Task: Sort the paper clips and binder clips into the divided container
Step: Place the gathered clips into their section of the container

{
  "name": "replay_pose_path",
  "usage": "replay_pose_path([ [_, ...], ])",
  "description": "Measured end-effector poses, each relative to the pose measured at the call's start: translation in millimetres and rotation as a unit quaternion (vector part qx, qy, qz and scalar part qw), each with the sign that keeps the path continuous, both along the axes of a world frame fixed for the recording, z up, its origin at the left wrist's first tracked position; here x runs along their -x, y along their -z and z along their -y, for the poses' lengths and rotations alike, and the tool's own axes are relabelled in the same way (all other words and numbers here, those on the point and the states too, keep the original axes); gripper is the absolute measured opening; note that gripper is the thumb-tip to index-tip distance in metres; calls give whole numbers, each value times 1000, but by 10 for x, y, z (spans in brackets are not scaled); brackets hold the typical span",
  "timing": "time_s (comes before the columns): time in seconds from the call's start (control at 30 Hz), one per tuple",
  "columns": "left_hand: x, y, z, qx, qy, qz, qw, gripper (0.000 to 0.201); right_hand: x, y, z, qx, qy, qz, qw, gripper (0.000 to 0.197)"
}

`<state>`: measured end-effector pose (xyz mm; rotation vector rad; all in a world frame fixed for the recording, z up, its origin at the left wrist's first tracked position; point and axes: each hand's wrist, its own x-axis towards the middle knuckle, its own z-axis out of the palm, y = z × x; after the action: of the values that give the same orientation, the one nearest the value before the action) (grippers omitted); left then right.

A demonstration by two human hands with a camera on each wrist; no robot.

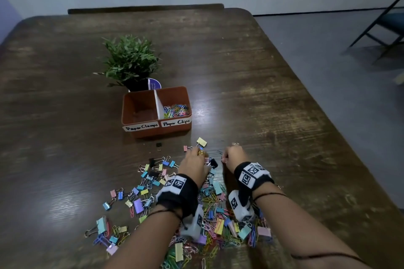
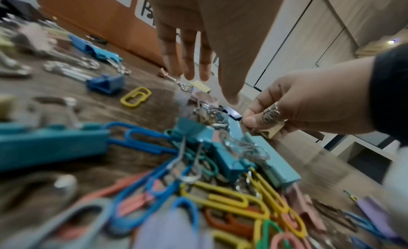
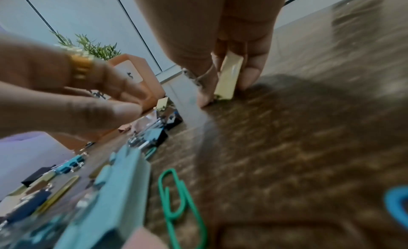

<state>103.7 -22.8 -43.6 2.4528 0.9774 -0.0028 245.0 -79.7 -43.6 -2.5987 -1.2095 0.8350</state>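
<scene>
The orange divided container stands mid-table, labelled "Paper Clamps" on the left and "Paper Clips" on the right. Coloured paper clips lie in the right compartment; the left one looks bare. A mixed pile of binder clips and paper clips spreads across the near table. My right hand pinches a pale yellow binder clip down against the wood, at the pile's far edge. My left hand hovers beside it over the clips, fingers straight and holding nothing.
A potted green plant stands just behind the container. A yellow binder clip and a small black one lie loose between container and pile. The table's right edge drops to grey floor, with a chair beyond.
</scene>
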Motion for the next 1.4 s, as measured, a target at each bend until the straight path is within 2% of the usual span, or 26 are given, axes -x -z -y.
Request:
replay_pose_path([
  [0.1,-125,17,-27,14,45,-70,996,47,5,39,63,-12,21,-21,999,19],
  [0.17,-127,33,-25,23,45,-77,996,42,-18,69,122,-41,38,-22,998,13],
  [0.27,-68,81,-22,56,11,-36,998,25,-69,145,224,-110,60,-40,991,24],
  [0.37,2,52,-27,72,-11,-45,996,16,-106,169,249,-87,19,-18,996,25],
  [0.47,65,19,-68,88,-32,-15,996,19,-91,158,200,-71,9,-4,997,29],
  [0.53,129,28,-102,89,-33,-22,995,15,-57,157,149,-66,4,26,997,31],
  [0.6,215,78,-148,95,-50,-26,994,10,-24,163,98,-57,-14,69,996,28],
  [0.67,295,42,-197,112,-72,-16,991,14,4,152,63,-55,-33,95,993,22],
  [0.7,343,46,-224,97,-81,-13,992,18,18,145,50,-51,-43,98,993,19],
  [0.77,420,-38,-261,54,-90,-73,992,23,40,133,29,-40,-66,100,992,18],
  [0.8,449,-51,-258,30,-94,-67,993,25,47,121,25,-34,-78,106,991,18],
  [0.9,378,-98,-153,1,-42,-14,999,29,43,107,1,-15,-125,109,986,17],
  [0.97,305,-105,-17,7,41,8,999,30,56,89,-34,-2,-147,87,985,16],
  [1.03,301,-88,130,-6,121,-8,993,28,73,84,-62,-23,-152,33,988,17],
  [1.1,358,-52,218,-3,142,-44,989,26,96,82,-48,-48,-163,-16,985,26],
  [1.17,460,-5,248,-25,149,-90,984,29,109,75,3,-18,-197,-3,980,35],
  [1.23,586,4,243,-54,175,-157,970,44,92,102,74,-7,-204,33,978,37],
  [1.33,760,-5,163,-56,135,-233,961,65,101,144,200,-16,-193,44,980,33],
  [1.4,804,-23,152,-70,103,-235,964,65,140,192,300,-38,-170,29,984,27],
])
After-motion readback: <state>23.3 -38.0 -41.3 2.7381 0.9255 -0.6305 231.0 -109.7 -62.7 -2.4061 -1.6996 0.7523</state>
